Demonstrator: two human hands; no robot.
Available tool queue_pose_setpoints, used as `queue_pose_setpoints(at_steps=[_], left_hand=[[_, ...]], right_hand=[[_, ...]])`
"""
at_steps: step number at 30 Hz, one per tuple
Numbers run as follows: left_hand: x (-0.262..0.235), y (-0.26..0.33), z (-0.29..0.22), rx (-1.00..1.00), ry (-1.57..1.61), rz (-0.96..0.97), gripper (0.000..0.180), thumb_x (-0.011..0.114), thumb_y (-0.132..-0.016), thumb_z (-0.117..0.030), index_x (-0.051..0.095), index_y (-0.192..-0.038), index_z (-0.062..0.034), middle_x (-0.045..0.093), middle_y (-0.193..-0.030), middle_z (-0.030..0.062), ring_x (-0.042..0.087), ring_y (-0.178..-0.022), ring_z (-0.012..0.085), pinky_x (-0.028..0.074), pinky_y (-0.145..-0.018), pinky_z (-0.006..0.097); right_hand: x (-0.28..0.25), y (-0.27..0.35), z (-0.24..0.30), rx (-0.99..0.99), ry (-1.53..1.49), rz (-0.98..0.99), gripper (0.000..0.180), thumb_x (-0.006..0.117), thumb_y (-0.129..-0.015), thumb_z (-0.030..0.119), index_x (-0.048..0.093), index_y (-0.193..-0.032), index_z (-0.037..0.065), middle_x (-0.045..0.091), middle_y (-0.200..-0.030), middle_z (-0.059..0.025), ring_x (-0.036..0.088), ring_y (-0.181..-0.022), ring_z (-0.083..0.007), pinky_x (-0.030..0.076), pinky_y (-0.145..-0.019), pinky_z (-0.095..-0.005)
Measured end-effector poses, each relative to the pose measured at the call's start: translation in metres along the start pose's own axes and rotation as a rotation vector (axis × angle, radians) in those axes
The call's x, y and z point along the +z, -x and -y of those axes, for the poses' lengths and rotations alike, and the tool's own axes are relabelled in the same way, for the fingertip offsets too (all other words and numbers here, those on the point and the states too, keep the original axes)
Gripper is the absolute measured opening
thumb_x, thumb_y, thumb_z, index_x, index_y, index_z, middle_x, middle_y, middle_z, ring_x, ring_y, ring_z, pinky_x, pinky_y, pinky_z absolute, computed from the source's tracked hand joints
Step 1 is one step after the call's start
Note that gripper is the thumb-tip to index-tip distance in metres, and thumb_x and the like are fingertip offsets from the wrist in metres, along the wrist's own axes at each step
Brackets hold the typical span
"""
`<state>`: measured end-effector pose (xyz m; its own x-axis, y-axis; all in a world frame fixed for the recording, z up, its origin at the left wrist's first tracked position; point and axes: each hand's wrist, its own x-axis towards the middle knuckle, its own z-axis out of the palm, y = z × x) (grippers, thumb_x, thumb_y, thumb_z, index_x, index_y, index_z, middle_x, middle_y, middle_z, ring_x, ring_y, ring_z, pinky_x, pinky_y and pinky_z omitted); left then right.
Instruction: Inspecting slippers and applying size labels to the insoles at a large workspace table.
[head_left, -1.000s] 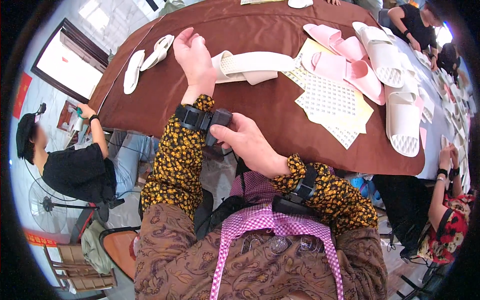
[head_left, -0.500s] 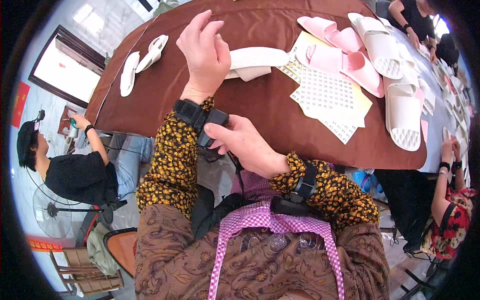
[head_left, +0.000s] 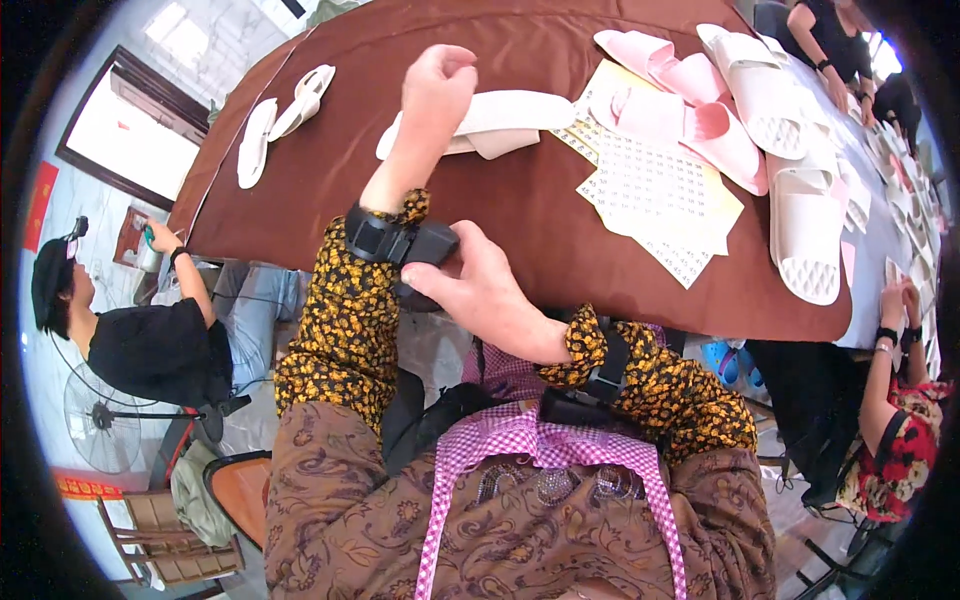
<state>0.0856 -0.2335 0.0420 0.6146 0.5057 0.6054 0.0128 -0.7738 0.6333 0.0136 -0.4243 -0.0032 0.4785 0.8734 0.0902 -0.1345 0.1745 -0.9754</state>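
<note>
Left hand (head_left: 440, 92), spread moments ago, now loosely curled, seemingly empty | right hand (head_left: 480, 287) grips black box (head_left: 432, 243) at left wrist (head_left: 387, 192) | white slippers (head_left: 520, 110) beyond, apparently on hold

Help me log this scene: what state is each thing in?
Left hand: fingers curled, held above the brown cloth
Right hand: thumb and fingers on the black device
Wrist strap: fastened around left wrist
Central white slippers: overlapping
Printed sheets: fanned, overlapping
Pink slippers: partly on sheets
Fan: running or not unclear
</note>
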Motion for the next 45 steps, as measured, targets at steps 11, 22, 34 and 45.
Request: queue_pose_setpoints(at_steps=[11, 22, 34, 45], left_hand=[[0.016, 0.007, -0.042, 0.818, -1.042, 0.0, 0.031, 0.06, -0.072, -0.023, 0.057, -0.099, -0.0072, 0.055, -0.096, 0.0076, 0.052, -0.093, 0.025, 0.039, -0.076, 0.037], [0.023, 0.022, -0.064, 0.69, -0.812, 0.205, 0.027, 0.065, -0.075, -0.018, 0.061, -0.098, -0.0048, 0.061, -0.1, 0.009, 0.055, -0.098, 0.0257, 0.042, -0.084, 0.038], [0.006, 0.029, -0.076, 0.611, -0.433, 0.218, 0.019, 0.063, -0.08, -0.011, 0.06, -0.097, -0.0033, 0.061, -0.086, 0.0082, 0.058, -0.083, 0.0261, 0.045, -0.079, 0.04], [-0.01, 0.092, -0.15, 1.419, -0.236, 0.314, 0.031, 0.059, -0.075, -0.022, 0.059, -0.096, -0.0001, 0.061, -0.091, 0.0106, 0.061, -0.085, 0.0263, 0.049, -0.073, 0.041]], right_hand=[[-0.018, -0.002, 0.012, 0.2, -0.216, 0.035, 0.043, 0.068, -0.086, 0.031, 0.052, -0.105, -0.005, 0.062, -0.087, -0.0076, 0.057, -0.076, -0.0127, 0.049, -0.067, -0.0279], [-0.009, 0.007, 0.007, 0.043, -0.117, 0.011, 0.044, 0.072, -0.084, 0.019, 0.049, -0.111, -0.007, 0.062, -0.096, -0.0096, 0.059, -0.087, -0.0138, 0.05, -0.076, -0.0288], [-0.044, 0.01, 0.013, -0.002, 0.082, 0.246, 0.046, 0.065, -0.089, 0.009, 0.044, -0.127, -0.006, 0.063, -0.105, -0.0099, 0.062, -0.096, -0.0156, 0.051, -0.084, -0.0309], [-0.08, 0.006, 0.034, 0.006, 0.674, -0.101, 0.017, 0.058, -0.09, 0.007, 0.065, -0.104, 0.0, 0.068, -0.091, -0.007, 0.063, -0.084, -0.0126, 0.051, -0.073, -0.0261]])
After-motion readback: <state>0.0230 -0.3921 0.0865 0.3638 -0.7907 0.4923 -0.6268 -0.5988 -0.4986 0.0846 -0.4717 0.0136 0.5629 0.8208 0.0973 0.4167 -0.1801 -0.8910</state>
